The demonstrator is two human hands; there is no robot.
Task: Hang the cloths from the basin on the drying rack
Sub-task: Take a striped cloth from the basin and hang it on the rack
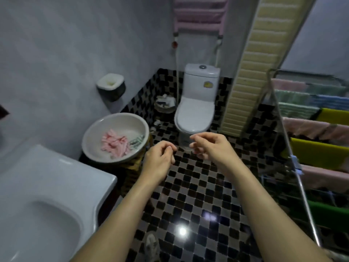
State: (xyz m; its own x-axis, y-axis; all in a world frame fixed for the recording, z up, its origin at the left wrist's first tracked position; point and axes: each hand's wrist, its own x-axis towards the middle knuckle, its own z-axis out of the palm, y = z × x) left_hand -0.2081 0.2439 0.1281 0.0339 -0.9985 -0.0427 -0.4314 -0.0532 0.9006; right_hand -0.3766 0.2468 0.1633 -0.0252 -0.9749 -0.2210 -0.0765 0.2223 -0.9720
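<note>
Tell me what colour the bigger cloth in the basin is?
The cloth is pink; head view.

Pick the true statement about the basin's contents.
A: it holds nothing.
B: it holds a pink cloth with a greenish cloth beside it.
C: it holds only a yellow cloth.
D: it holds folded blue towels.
B: a crumpled pink cloth lies in the basin, with a greenish cloth just to its right.

Both bare forearms reached forward from the bottom of the view, angled slightly toward each other. The left hand (157, 157) hung with its fingers loosely curled and held nothing. The right hand (209, 146) sat a little higher and further forward (its back turned up), fingers likewise loosely bent and holding nothing. The two hands were close together but apart, fingertips pointing toward one another.
</note>
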